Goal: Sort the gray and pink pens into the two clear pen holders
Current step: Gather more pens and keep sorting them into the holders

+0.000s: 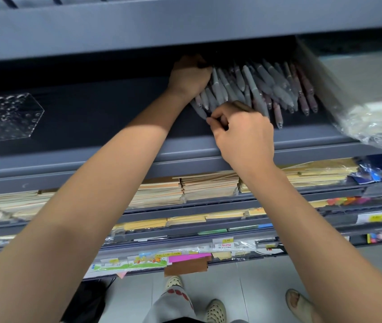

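Your two hands were up on the dark gray shelf [115, 113], both working at the heap of pens. The gray pens [236, 85] lay fanned out in a loose pile on the shelf, tips pointing toward you, and the pink pens [304, 101] sat at the right edge of that same pile, mixed in among the gray ones.

Your left hand [190, 76] was pressed against the left side of the pile, its fingers curled over the far ends of the gray pens; whether it actually gripped any of them cannot be told, since the fingers were hidden in shadow. Your right hand [243, 134] was at the near edge of the pile, thumb and fingers pinched together on the tip of one gray pen lying at the pile's left front.

One clear pen holder [6, 117], its top dotted with round holes, stood on the same shelf well to the left of the pile. A crinkled clear plastic bag [359, 108] lay just right of the pile, touching the shelf's front lip.
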`<state>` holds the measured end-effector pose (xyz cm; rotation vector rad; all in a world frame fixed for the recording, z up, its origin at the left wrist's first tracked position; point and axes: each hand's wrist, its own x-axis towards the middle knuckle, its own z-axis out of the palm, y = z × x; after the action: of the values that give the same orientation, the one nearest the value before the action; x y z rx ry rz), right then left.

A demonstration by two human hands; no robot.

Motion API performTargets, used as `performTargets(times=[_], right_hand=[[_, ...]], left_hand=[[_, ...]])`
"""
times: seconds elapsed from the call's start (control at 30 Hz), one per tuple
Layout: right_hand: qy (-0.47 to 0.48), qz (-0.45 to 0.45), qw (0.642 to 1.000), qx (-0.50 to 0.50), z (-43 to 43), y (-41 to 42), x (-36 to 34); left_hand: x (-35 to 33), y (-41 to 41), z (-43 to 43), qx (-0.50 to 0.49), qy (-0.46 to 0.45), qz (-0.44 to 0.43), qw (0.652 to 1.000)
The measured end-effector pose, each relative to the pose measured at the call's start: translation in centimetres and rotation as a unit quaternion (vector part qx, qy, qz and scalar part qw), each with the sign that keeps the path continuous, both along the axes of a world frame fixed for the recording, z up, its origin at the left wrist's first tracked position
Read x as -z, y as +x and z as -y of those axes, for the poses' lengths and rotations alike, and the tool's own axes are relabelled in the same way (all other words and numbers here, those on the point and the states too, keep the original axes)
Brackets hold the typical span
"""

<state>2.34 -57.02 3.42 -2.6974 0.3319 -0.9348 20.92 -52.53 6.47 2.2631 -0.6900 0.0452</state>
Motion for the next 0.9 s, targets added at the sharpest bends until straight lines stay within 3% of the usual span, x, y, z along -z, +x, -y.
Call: performTargets(times=[0.23, 0.57, 0.7, 0.9], right_hand=[[0.033, 0.002, 0.999, 0.006, 0.1, 0.1, 0.2], [0.038, 0.022, 0.999, 0.013, -0.1, 0.0, 0.0], [0.047, 0.016, 0.999, 0.012, 0.0, -0.2, -0.3], [0.064, 0.027, 0.997, 0.038, -0.1, -0.3, -0.5]], left_hand=[[0.1, 0.2, -0.6, -0.059, -0.047, -0.054, 0.996], [-0.5, 0.0, 0.0, 0.016, -0.025, -0.03, 0.999], [-0.8, 0.1, 0.3, 0.08, -0.013, -0.078, 0.994], [-0.2, 0.8, 0.6, 0.059, -0.028, -0.06, 0.996]])
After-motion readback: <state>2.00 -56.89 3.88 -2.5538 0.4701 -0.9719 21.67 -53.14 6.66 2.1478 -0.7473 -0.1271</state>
